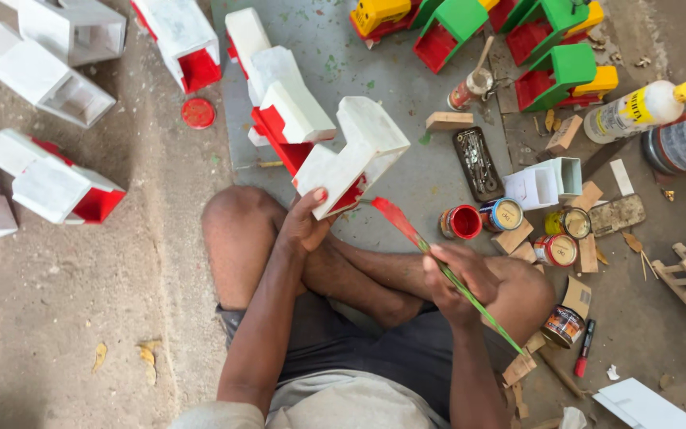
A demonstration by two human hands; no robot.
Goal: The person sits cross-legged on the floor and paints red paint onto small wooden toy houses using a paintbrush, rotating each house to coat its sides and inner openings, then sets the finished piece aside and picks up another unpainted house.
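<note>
Far to the left of your left hand [305, 224], white-and-red painted wooden pieces [49, 184] rest on the ground. Your left hand grips the lower corner of a white wooden block [355, 155], raised just above your knee. It looks stiff and light; its red underside may be wet, so hold the white faces. Your right hand [458, 280] is closed around a long green-handled paintbrush [438, 266], its red tip just under the block. Beyond your right hand sits an open red paint can [462, 222].
</note>
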